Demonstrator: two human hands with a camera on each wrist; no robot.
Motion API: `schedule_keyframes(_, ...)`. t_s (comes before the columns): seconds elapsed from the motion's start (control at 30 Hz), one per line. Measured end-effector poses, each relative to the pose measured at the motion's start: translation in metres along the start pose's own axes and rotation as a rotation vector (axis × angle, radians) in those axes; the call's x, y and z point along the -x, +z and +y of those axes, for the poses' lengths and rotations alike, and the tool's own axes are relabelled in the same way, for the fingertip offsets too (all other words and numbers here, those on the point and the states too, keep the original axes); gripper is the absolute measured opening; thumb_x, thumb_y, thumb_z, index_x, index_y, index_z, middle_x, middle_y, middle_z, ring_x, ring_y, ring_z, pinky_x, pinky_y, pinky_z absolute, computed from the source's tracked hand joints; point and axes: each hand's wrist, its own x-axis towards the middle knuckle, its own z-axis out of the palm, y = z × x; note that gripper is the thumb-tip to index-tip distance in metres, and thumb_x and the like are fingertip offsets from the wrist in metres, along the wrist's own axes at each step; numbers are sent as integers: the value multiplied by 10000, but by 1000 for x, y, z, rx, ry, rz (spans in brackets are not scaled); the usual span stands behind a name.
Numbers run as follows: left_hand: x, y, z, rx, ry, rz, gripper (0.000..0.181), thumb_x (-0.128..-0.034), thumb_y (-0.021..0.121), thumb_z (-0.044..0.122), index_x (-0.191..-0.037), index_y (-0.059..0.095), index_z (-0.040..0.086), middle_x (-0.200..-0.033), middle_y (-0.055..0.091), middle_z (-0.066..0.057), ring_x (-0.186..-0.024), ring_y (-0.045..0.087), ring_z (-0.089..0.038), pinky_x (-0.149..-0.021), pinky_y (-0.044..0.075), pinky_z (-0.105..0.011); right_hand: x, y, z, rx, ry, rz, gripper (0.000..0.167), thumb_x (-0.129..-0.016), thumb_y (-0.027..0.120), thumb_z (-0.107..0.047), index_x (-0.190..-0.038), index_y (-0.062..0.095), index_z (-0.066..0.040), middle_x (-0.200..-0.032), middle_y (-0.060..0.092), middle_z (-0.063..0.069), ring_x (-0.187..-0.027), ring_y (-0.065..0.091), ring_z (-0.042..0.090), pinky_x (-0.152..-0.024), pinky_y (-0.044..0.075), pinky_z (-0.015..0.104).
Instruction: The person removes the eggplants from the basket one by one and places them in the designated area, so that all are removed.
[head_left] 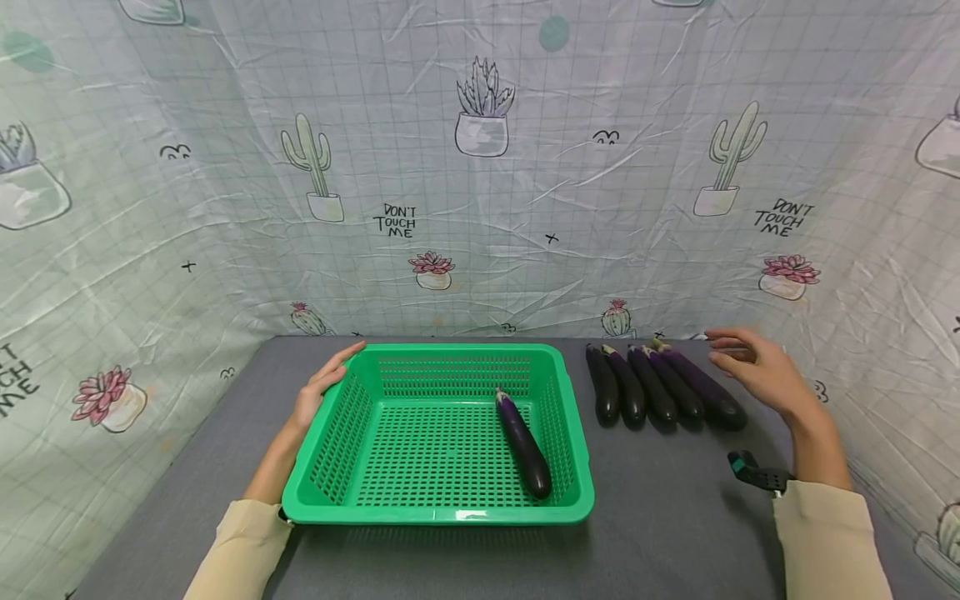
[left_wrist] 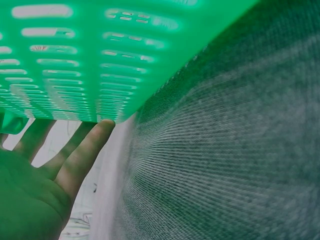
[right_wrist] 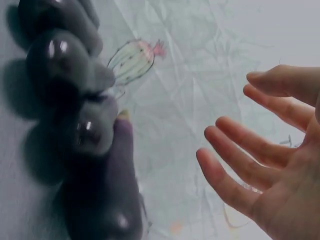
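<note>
A green plastic basket [head_left: 450, 515] stands on the grey table, with one eggplant [head_left: 523, 446] lying on its floor toward the right side. My left hand [head_left: 321, 390] rests along the basket's left rim; in the left wrist view its fingers [left_wrist: 82, 160] are extended beside the slotted wall. To the right of the basket, several dark eggplants [head_left: 652, 387] lie side by side in a row. My right hand [head_left: 765, 367] hovers just right of the rightmost eggplant [head_left: 705, 387], apart from it. In the right wrist view that hand [right_wrist: 270, 160] has loosely spread fingers and holds nothing.
A wrinkled cloth printed with cacti and potted plants [head_left: 480, 208] hangs behind the table and along both sides. Grey tabletop [head_left: 660, 517] extends in front of the eggplant row. A dark wrist camera [head_left: 757, 473] sits on the right wrist.
</note>
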Motion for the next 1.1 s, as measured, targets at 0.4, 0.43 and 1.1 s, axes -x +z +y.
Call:
schedule_keyframes(0.4, 0, -2, 1, -13, 8, 8, 523, -1132, 240, 139, -1592, 241, -110, -1660, 331, -53, -1558, 93, -423, -1167, 48, -716, -4, 8, -41, -58, -142, 35, 502, -1071, 586, -202, -1510, 466, 10, -1431, 531, 270, -1043, 533, -179, -782, 541, 105)
schedule_keyframes(0.43, 0, -2, 1, -14, 9, 8, 523, -1132, 241, 139, -1591, 242, -112, -1654, 338, -34, -1563, 117, -382, -1166, 52, -713, -4, 9, -43, -60, -149, 36, 503, -1072, 584, -198, -1512, 462, 12, -1432, 528, 277, -1047, 534, -171, -779, 542, 107)
schedule_keyframes(1.1, -1, -2, -1, -43, 13, 11, 519, -1129, 250, 133, -1578, 257, -129, -1652, 357, -31, -1523, 42, -536, -1158, 45, -739, -6, 37, -101, -25, -212, -47, 486, -1069, 593, -216, -1528, 475, -106, -1482, 529, 226, -1259, 590, 452, -928, 584, 458)
